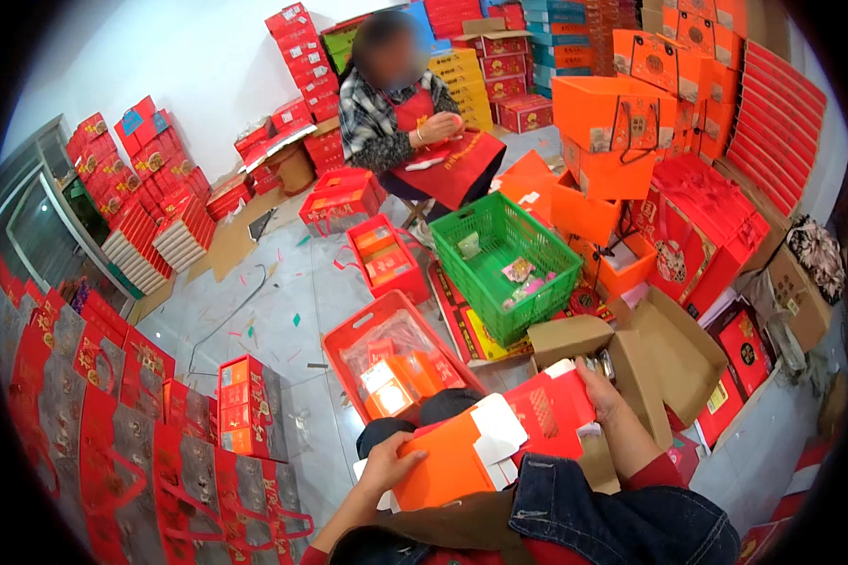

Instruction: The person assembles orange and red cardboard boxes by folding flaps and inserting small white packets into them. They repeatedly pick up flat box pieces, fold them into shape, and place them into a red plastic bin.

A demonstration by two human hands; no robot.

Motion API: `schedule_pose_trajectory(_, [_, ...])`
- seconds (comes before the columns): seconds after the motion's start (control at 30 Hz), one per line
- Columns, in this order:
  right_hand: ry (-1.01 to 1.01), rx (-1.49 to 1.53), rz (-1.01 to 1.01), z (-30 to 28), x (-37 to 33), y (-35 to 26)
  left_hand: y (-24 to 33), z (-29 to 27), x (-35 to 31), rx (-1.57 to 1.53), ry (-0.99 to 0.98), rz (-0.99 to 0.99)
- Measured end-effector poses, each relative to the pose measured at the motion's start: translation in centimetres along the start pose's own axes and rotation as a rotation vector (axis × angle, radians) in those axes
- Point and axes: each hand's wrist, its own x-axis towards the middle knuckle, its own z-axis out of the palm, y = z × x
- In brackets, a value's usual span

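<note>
A white wall [207, 56] and grey tiled floor [269, 334] frame many stacks of boxes [306, 61]. Over the lap, two hands: the fingers of the left hand [393, 463] grip one orange carton [443, 468], those of the right hand [605, 394] one red patterned carton [551, 414] beside it; whether these two are joined I cannot tell. Just beyond are one red tray [367, 320] with several orange boxes [386, 391], one open cardboard box [669, 363] and one green crate [471, 287] holding at least three small packets [469, 246]. Farther off sits one person [383, 127].
</note>
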Motion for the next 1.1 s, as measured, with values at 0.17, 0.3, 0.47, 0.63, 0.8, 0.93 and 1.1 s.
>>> schedule_pose_trajectory(0.17, [-0.086,-0.278,-0.047,-2.7,0.0,0.5,-0.1,0.7,1.3,-0.076,0.048,0.212])
schedule_pose_trajectory(0.3, [-0.008,-0.367,-0.119,-1.5,-0.4,-1.5,-1.5,0.9,-0.7,-0.087,0.132,0.034])
schedule_pose_trajectory(0.47, [0.032,-0.204,-0.393,-2.0,-1.2,-5.6,0.7,0.3,-0.8,-0.059,0.069,0.067])
schedule_pose_trajectory(0.63, [0.085,-0.282,-0.695,1.0,-1.2,-10.0,0.7,1.2,0.1,0.108,0.022,0.003])
schedule_pose_trajectory(0.8, [-0.176,-0.225,-0.745,7.8,-3.6,-12.0,-1.4,1.2,0.8,-0.075,0.217,0.194])
schedule_pose_trajectory(0.93, [-0.173,-0.387,-0.450,11.0,-3.2,-5.8,-5.4,-3.2,-0.5,-1.148,0.342,0.001])
schedule_pose_trajectory(1.1, [-0.155,-0.865,-0.190,7.7,0.5,4.3,-4.8,-7.8,-1.6,-0.682,0.214,0.046])
